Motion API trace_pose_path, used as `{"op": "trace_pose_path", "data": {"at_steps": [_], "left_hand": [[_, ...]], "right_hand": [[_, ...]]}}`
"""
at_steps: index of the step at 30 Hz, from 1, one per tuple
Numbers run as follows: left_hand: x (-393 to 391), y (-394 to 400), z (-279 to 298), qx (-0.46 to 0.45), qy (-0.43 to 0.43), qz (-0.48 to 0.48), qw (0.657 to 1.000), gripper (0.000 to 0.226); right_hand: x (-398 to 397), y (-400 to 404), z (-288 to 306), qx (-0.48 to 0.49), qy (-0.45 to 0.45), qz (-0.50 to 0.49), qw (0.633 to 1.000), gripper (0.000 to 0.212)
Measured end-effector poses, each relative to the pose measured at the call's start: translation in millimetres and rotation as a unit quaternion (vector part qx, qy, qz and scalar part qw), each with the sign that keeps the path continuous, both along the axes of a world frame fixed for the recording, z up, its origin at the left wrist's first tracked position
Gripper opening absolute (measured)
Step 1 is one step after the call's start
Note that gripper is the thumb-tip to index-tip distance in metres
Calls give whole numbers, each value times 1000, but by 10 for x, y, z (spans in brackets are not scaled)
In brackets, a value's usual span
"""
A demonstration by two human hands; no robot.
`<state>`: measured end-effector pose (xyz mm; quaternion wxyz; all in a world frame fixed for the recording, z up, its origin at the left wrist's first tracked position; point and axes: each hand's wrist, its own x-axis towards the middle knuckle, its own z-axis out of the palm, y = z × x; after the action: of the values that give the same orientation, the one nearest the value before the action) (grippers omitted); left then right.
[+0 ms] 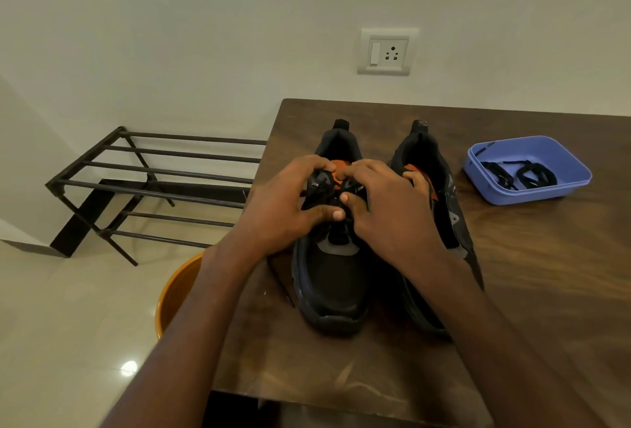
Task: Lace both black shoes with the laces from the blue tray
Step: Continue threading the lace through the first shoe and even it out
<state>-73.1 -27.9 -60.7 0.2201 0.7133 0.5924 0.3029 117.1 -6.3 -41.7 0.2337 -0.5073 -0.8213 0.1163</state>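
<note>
Two black shoes with orange lining stand side by side on the brown table, toes toward me. Over the throat of the left shoe (333, 284), my left hand (283, 202) and my right hand (386, 209) both curl their fingers round its eyelet flaps, thumbs nearly meeting at the black lace (341, 229). A loose lace end (278, 279) trails over the table to the left of this shoe. My right forearm hides part of the right shoe (450, 219). The blue tray (532, 193) at the right holds a coiled black lace (522, 173).
The table (529, 291) has its left edge near the left shoe. Beyond that edge are an orange bucket (174, 294) on the tiled floor and a black metal rack (153, 185). A wall socket (387, 52) sits above the table.
</note>
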Motion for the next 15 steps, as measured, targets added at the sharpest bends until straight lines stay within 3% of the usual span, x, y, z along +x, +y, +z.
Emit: {"op": "trace_pose_path", "data": {"at_steps": [6,13,15], "left_hand": [[103,44,-21,9,-52,38,998,65],[167,53,-4,24,-39,37,998,65],[167,53,4,22,-41,36,998,66]], "right_hand": [[58,79,-29,16,63,-30,997,34],[-6,144,-50,-16,102,30,994,20],[-40,159,-52,-21,133,2,991,15]]}}
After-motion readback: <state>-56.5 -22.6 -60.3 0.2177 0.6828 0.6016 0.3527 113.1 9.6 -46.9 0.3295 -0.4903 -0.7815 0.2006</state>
